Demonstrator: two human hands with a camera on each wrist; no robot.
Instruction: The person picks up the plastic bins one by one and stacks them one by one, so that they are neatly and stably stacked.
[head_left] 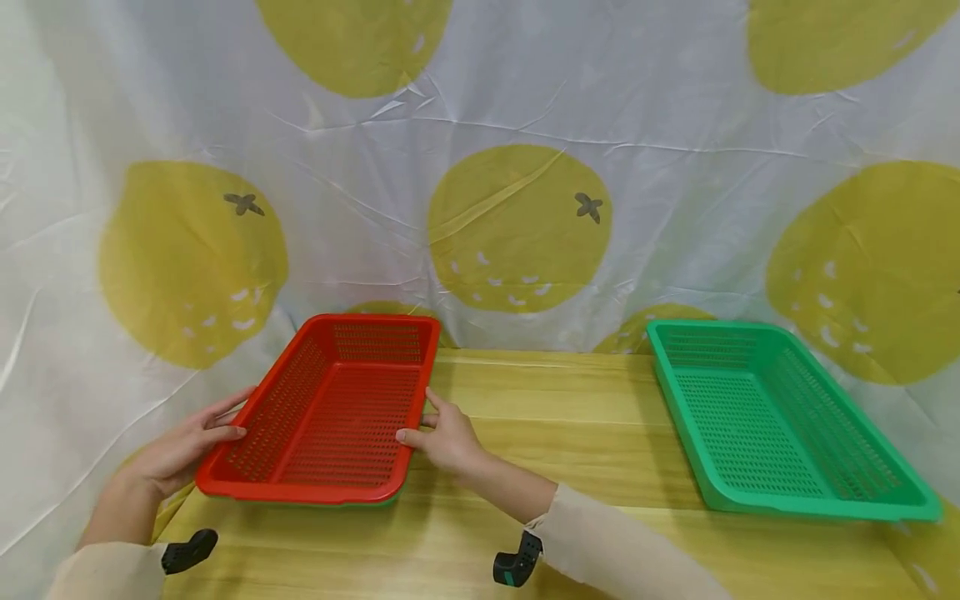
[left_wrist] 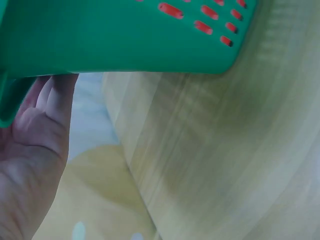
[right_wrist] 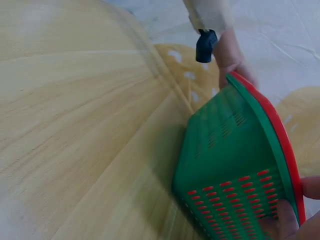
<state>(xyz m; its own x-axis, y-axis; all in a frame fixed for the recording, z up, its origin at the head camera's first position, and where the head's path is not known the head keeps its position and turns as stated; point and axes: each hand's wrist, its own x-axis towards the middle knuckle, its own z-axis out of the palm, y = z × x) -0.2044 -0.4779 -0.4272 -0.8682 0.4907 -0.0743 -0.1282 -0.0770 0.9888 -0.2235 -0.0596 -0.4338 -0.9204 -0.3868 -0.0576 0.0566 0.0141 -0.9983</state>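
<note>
A red perforated plastic basket (head_left: pixel 352 417) sits nested inside a green basket (right_wrist: pixel 235 145), their rims stacked together. Only a sliver of that green basket shows under the red front edge in the head view. My left hand (head_left: pixel 176 454) grips the left side of the rims, thumb on top; from below, in the left wrist view, its fingers pass behind the green rim. On the opposite side my right hand (head_left: pixel 453 437) pinches the rims between thumb and fingers, with fingertips against the green wall in the right wrist view.
A second green basket (head_left: pixel 750 425) stands at the right of the wooden table (head_left: pixel 547 392). Behind the table hangs a white cloth (head_left: pixel 660 250) printed with yellow fruit, which also lines the left side. A black strap device (head_left: pixel 517 560) is on each wrist.
</note>
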